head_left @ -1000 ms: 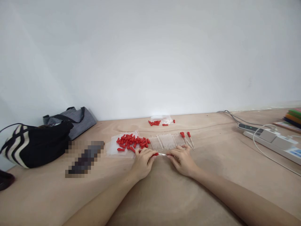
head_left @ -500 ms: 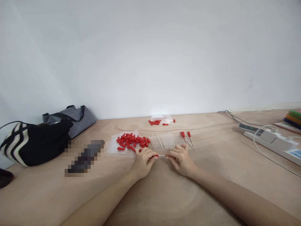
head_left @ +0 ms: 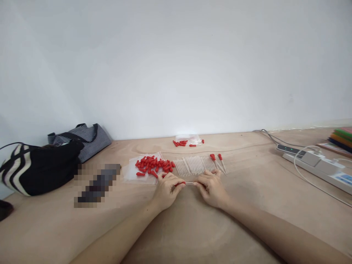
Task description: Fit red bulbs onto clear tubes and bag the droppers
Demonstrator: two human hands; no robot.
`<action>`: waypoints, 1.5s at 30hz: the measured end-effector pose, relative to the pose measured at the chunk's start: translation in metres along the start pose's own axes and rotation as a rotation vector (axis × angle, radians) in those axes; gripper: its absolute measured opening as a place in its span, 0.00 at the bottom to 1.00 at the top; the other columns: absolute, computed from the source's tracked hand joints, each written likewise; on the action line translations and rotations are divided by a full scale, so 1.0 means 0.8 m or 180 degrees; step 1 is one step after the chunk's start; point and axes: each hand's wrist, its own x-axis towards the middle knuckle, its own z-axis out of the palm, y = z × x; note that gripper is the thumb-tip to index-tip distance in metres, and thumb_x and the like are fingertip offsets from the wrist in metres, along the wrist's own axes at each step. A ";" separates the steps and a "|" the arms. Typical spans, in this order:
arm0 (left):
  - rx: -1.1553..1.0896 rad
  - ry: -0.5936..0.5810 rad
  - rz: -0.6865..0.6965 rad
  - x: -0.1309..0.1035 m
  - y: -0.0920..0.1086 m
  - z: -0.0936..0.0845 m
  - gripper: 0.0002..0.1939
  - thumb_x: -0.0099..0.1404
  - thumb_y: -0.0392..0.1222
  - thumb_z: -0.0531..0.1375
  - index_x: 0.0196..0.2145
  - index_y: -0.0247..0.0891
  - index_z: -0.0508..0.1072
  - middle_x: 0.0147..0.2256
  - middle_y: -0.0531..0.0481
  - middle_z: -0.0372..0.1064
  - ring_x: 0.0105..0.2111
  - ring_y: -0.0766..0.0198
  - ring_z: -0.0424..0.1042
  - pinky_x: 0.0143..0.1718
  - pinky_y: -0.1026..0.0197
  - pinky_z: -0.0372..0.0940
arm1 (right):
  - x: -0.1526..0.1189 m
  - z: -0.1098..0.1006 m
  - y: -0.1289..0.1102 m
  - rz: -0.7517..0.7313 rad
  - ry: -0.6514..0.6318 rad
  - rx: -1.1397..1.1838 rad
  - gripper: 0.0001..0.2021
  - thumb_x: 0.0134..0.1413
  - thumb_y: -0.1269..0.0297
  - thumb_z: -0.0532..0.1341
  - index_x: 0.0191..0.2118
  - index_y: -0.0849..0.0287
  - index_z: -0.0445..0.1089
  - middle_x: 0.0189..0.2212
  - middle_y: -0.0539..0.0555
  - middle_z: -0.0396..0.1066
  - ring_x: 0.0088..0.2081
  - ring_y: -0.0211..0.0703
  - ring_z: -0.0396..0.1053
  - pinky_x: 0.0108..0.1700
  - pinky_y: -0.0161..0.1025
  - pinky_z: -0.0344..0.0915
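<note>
The left hand (head_left: 168, 189), fingers closed, pinches a red dropper bulb (head_left: 180, 183); at its three o'clock runs a slim pipette tube (head_left: 189, 183), pinched by the right hand's (head_left: 211, 187) closed fingers. Straight alignment, gripping near the joint, should spare the tube strain.

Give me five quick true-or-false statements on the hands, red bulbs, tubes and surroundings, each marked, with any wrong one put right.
1. The left hand pinches a red bulb. True.
2. The right hand holds nothing. False: it grips a thin tube.
3. The pile of red bulbs lies left of the row of tubes. True.
4. Every tube in the row wears a bulb. False: most are bare.
5. The power strip is on the table's right side. True.
</note>
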 end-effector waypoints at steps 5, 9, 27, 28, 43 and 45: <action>0.0069 0.0081 0.0059 -0.001 0.001 0.001 0.11 0.62 0.46 0.53 0.28 0.42 0.72 0.25 0.55 0.72 0.29 0.65 0.66 0.42 0.54 0.47 | 0.002 0.002 0.000 0.0182 -0.0220 0.0202 0.17 0.57 0.64 0.48 0.20 0.60 0.63 0.17 0.47 0.65 0.29 0.36 0.58 0.37 0.39 0.42; 0.0033 0.0090 0.0132 0.000 0.003 0.002 0.10 0.62 0.45 0.53 0.28 0.42 0.72 0.24 0.55 0.72 0.30 0.65 0.65 0.42 0.54 0.47 | 0.007 0.001 0.004 0.0216 -0.0510 0.0340 0.18 0.58 0.62 0.47 0.19 0.60 0.62 0.18 0.47 0.65 0.29 0.37 0.58 0.38 0.39 0.43; 0.0128 -0.0038 0.0325 -0.002 0.005 0.002 0.09 0.60 0.43 0.54 0.26 0.40 0.70 0.24 0.54 0.71 0.31 0.64 0.65 0.43 0.53 0.46 | 0.019 0.000 -0.001 0.0648 -0.1030 0.1007 0.19 0.55 0.59 0.48 0.19 0.60 0.67 0.14 0.44 0.58 0.22 0.33 0.58 0.43 0.43 0.48; 0.0141 -0.0053 0.0336 -0.002 0.006 0.002 0.09 0.60 0.43 0.54 0.26 0.40 0.70 0.24 0.54 0.71 0.31 0.64 0.65 0.43 0.53 0.46 | 0.020 0.001 -0.001 0.0653 -0.1052 0.1012 0.19 0.55 0.58 0.48 0.19 0.60 0.67 0.14 0.44 0.57 0.22 0.32 0.58 0.43 0.43 0.48; 0.0060 -0.0038 0.0063 0.002 -0.003 0.000 0.07 0.59 0.46 0.57 0.29 0.43 0.72 0.25 0.56 0.71 0.31 0.64 0.65 0.45 0.52 0.44 | 0.013 -0.013 0.007 -0.0161 -0.0619 0.0341 0.11 0.57 0.61 0.50 0.33 0.54 0.69 0.29 0.49 0.70 0.34 0.39 0.61 0.41 0.42 0.43; 0.0109 -0.0107 0.0040 0.002 -0.004 -0.001 0.07 0.58 0.47 0.58 0.32 0.44 0.72 0.27 0.56 0.72 0.33 0.63 0.65 0.46 0.51 0.43 | 0.011 -0.017 0.011 -0.0387 -0.0476 0.0026 0.11 0.56 0.64 0.50 0.32 0.54 0.70 0.30 0.51 0.70 0.35 0.39 0.61 0.39 0.41 0.43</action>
